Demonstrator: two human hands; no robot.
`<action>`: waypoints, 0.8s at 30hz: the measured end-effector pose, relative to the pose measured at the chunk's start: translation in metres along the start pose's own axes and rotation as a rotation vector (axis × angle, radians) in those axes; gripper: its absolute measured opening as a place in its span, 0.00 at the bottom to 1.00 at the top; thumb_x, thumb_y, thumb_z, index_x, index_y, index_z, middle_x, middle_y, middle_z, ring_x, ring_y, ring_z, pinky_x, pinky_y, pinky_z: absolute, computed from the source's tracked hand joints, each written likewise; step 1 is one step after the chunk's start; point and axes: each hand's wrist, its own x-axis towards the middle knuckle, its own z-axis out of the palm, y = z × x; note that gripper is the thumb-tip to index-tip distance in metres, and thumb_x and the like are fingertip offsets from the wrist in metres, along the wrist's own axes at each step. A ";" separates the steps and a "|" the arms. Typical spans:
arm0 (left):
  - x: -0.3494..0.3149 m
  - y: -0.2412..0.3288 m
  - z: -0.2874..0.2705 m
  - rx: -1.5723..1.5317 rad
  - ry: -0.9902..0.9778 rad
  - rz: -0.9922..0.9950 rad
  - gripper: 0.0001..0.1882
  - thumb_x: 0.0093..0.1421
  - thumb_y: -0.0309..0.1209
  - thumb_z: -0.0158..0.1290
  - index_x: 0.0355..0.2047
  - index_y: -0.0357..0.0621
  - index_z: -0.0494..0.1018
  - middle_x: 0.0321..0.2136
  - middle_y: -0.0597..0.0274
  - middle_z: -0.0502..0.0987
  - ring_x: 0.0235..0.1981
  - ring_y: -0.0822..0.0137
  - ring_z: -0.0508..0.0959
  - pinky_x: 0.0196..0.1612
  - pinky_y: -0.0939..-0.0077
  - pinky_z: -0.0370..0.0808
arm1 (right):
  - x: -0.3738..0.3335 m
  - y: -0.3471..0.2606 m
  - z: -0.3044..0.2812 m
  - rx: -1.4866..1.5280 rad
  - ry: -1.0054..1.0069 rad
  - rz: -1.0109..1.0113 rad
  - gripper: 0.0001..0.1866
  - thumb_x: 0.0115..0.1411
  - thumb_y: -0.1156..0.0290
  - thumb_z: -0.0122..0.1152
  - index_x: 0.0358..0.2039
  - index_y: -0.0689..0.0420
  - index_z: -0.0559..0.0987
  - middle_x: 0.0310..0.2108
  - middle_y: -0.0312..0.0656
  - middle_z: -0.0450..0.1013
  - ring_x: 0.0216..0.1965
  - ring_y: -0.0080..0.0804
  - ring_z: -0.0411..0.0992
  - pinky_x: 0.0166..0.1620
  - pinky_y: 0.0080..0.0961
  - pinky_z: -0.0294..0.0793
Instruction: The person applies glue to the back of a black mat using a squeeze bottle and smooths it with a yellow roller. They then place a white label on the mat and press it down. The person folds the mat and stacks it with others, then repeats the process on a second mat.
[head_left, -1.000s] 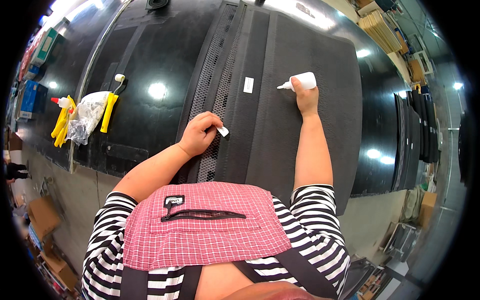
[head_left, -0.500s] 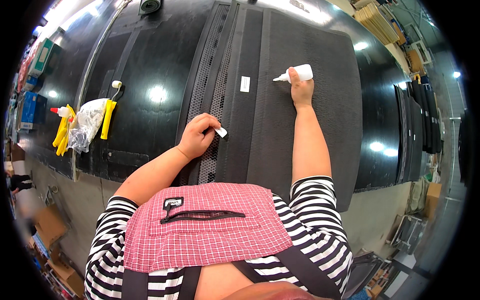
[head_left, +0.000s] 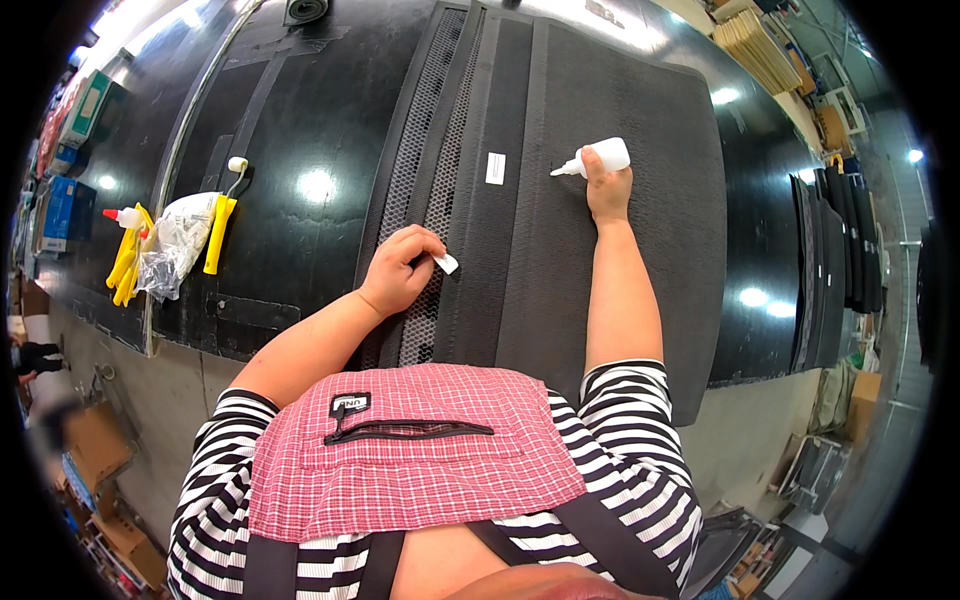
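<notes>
My right hand (head_left: 610, 190) is wrapped round a white squeeze bottle (head_left: 606, 154). The bottle is held over a dark textured mat (head_left: 640, 110), and its narrow nozzle points left and slightly toward me. Between the fingertips of my left hand (head_left: 400, 268) is a small flat white piece (head_left: 447, 264), perhaps a label; its exact kind is hard to make out. That hand is over the honeycomb mesh strip (head_left: 437, 210) along the mat's left part. A white rectangular label (head_left: 495, 168) lies on the mat between and beyond my hands.
On the black table (head_left: 330, 110) at left lie a small yellow-handled roller (head_left: 218, 235), a crumpled plastic bag (head_left: 175, 255), yellow-handled tools (head_left: 125, 265) and a red-tipped bottle (head_left: 124, 216). A rolled mat (head_left: 304, 10) sits at the far edge. Dark mats (head_left: 830, 240) hang at right.
The squeeze bottle in my right hand has shifted slightly toward me, its nozzle tipping down a little. My left hand keeps its pinch, almost still.
</notes>
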 end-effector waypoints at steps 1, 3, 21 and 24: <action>0.000 0.000 0.000 0.000 -0.001 0.000 0.09 0.53 0.14 0.52 0.33 0.39 0.76 0.36 0.56 0.80 0.41 0.57 0.81 0.47 0.67 0.77 | -0.002 0.000 -0.001 0.004 -0.003 0.001 0.20 0.60 0.54 0.66 0.36 0.62 0.84 0.33 0.44 0.83 0.36 0.38 0.81 0.43 0.33 0.76; 0.000 0.001 0.000 -0.002 0.000 -0.001 0.09 0.52 0.13 0.51 0.33 0.38 0.75 0.36 0.55 0.80 0.41 0.57 0.81 0.47 0.68 0.77 | -0.006 -0.006 -0.001 -0.002 -0.011 0.010 0.20 0.60 0.55 0.66 0.36 0.62 0.84 0.33 0.44 0.83 0.37 0.38 0.81 0.43 0.33 0.76; 0.001 0.001 0.000 -0.002 0.001 -0.012 0.08 0.54 0.16 0.54 0.33 0.39 0.76 0.36 0.56 0.80 0.40 0.56 0.81 0.46 0.67 0.77 | -0.006 -0.013 -0.011 0.125 0.176 0.064 0.19 0.62 0.56 0.65 0.39 0.62 0.81 0.36 0.41 0.79 0.38 0.34 0.76 0.44 0.32 0.73; 0.001 0.001 0.001 -0.010 0.000 -0.022 0.08 0.54 0.15 0.54 0.33 0.39 0.76 0.36 0.56 0.80 0.40 0.57 0.81 0.46 0.67 0.77 | -0.005 -0.011 -0.012 0.136 0.150 0.081 0.20 0.62 0.55 0.65 0.39 0.62 0.82 0.36 0.41 0.80 0.39 0.34 0.76 0.45 0.32 0.73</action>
